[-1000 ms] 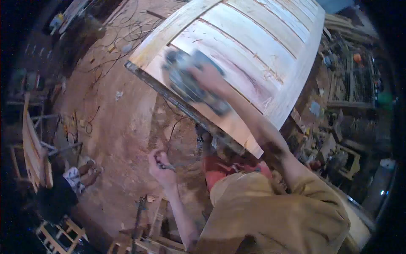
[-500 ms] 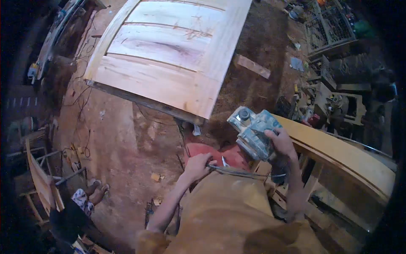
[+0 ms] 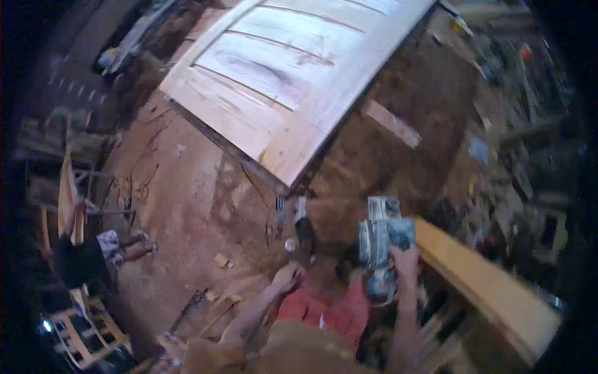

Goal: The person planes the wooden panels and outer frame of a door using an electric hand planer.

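Note:
My right hand (image 3: 405,258) is wrapped round the handle of a dusty blue electric planer (image 3: 377,240), held up at my right side. My left hand (image 3: 288,277) is in front of my red shorts, its fingers curled; blur hides what they may hold. Ahead of both hands lies a large pale wooden panel door (image 3: 274,112), raised above the floor, its near corner pointing toward me. Wood shavings (image 3: 317,59) are scattered on its panels.
To my right is a long yellowish board (image 3: 486,280). A short plank (image 3: 392,123) lies on the brown dirt floor (image 3: 187,181). A person (image 3: 81,255) is at the left among wooden frames. Blurred clutter fills the far right.
My view has turned, so the door appears rotated. The planer has swung more upright and sits lower in view. My left hand has moved away from the cable at my waist.

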Motion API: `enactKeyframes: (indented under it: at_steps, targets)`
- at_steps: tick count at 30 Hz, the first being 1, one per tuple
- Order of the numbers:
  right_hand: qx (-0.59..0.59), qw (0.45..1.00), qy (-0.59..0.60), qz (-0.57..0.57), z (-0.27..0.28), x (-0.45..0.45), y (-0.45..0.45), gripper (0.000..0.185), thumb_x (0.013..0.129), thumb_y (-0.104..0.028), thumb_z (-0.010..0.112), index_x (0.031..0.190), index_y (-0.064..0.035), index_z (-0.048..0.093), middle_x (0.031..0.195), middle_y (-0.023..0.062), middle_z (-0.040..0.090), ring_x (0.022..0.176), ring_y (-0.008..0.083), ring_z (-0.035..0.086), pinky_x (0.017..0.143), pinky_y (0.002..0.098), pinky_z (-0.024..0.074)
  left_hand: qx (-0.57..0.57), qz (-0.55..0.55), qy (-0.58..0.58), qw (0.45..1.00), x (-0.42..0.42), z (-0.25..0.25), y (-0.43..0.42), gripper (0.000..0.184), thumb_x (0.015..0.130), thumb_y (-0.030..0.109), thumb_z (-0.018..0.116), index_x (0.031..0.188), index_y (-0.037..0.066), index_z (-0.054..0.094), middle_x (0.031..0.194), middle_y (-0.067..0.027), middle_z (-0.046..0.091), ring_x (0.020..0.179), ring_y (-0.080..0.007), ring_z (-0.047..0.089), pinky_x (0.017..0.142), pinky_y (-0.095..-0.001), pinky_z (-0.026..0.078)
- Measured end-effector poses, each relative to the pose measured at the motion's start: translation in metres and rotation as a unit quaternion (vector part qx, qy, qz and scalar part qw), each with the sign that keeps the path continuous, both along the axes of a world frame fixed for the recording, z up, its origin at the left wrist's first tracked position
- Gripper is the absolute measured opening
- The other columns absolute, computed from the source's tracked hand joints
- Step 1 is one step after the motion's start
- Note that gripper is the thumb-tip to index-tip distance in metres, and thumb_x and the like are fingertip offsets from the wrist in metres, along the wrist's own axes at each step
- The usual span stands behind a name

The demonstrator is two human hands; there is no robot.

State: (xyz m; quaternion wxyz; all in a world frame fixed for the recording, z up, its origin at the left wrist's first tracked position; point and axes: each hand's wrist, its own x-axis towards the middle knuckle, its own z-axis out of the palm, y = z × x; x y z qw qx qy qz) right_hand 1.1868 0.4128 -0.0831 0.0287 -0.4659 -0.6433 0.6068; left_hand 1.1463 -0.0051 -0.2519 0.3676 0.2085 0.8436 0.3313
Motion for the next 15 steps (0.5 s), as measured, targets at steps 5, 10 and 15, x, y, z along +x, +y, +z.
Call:
enactKeyframes:
  at_steps: [5, 10, 15]
  targets:
    - [-0.120, 0.982, 0.099, -0.110, -0.170, -0.030, 0.004, 0.009, 0.080, 0.001, 0.061, 0.088, -0.0024, 0.057, 0.061, 0.0026, 0.051, 0.043, 0.0138, 0.049, 0.041, 0.0298, 0.0404, -0.114, 0.062, 0.128, 0.983, 0.003, -0.124, 0.010, 0.029, 0.087, 0.022, 0.063, 0.115, 0.018, 0.071, 0.124, -0.0235, 0.062, 0.113, -0.0456, 0.059, 0.091, -0.0531, 0.051]
    - [-0.115, 0.985, 0.046, -0.122, -0.316, -0.025, 0.000, 0.019, 0.079, 0.002, 0.061, 0.098, -0.0009, 0.060, 0.071, 0.0031, 0.057, 0.049, 0.0136, 0.052, 0.044, 0.0301, 0.0416, -0.234, 0.047, 0.081, 0.968, -0.024, -0.139, 0.034, 0.046, 0.078, 0.024, 0.073, 0.122, 0.013, 0.068, 0.124, -0.0215, 0.060, 0.119, -0.0477, 0.056, 0.094, -0.0537, 0.051]
    - [0.021, 0.997, 0.057, -0.042, -0.522, 0.035, -0.014, 0.037, 0.080, 0.000, 0.063, 0.116, -0.0004, 0.058, 0.075, 0.0024, 0.059, 0.057, 0.0130, 0.055, 0.050, 0.0307, 0.0438, -0.177, 0.075, 0.142, 0.971, -0.037, -0.167, 0.030, 0.037, 0.075, 0.024, 0.075, 0.109, 0.010, 0.070, 0.115, -0.0190, 0.061, 0.108, -0.0425, 0.061, 0.090, -0.0515, 0.052]
